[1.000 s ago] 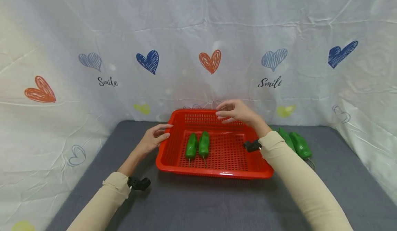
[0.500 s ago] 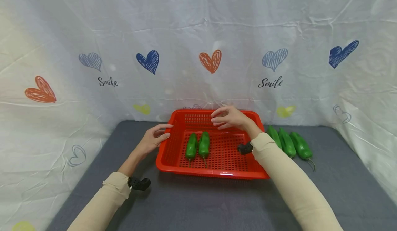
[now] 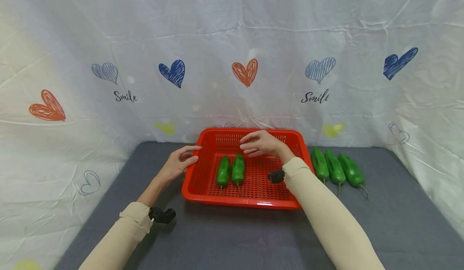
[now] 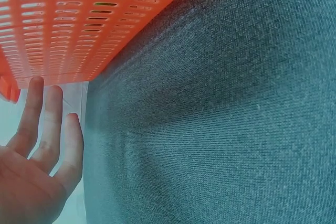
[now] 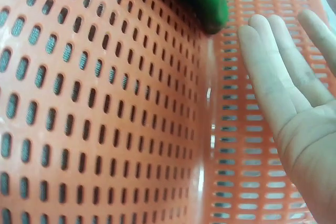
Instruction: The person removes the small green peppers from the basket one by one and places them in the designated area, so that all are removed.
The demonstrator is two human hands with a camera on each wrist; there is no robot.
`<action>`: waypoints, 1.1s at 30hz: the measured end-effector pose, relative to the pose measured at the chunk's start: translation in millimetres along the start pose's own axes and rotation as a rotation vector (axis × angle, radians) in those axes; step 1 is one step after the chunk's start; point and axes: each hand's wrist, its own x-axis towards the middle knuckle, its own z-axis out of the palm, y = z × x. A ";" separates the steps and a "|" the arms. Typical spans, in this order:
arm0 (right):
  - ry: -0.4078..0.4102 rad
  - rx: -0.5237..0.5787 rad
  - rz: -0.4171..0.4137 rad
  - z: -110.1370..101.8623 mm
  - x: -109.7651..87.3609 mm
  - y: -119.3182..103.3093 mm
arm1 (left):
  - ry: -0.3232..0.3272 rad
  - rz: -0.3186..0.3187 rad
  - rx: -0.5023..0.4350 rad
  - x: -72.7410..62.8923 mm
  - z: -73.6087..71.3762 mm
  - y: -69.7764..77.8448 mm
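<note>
A red plastic basket (image 3: 246, 202) with slotted walls stands on the grey cloth. Inside lie two green chili peppers, one (image 3: 223, 172) on the left and another (image 3: 238, 170) beside it, stems toward the front. My left hand (image 3: 175, 166) is at the basket's left rim; the left wrist view shows its extended fingers (image 4: 51, 124) beneath the basket's slotted wall (image 4: 63, 30). Over the basket hovers my right hand (image 3: 262, 143), holding nothing, its fingers loosely extended just above and right of the peppers. A pepper's end (image 5: 207, 3) appears near those fingertips in the right wrist view.
Three more green peppers, a left one (image 3: 320, 164), a middle one (image 3: 335, 167) and a right one (image 3: 351, 171), lie in a row right of the basket. A white curtain (image 3: 210, 40) with printed hearts hangs behind the grey table (image 3: 232, 237).
My right hand has moved left and lower over the basket, uncovering the peppers on the right. The basket, its peppers and my left hand stay where they were.
</note>
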 end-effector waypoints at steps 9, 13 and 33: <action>-0.026 -0.025 -0.006 -1.9 2.3 13.3 | 0.002 0.007 -0.003 -0.4 0.2 0.8; -0.049 -0.024 -0.010 -2.7 2.4 17.2 | -0.002 0.008 0.000 0.1 0.5 2.1; -0.057 -0.140 0.029 5.6 3.3 27.8 | 0.004 -0.019 -0.002 -1.2 0.5 2.8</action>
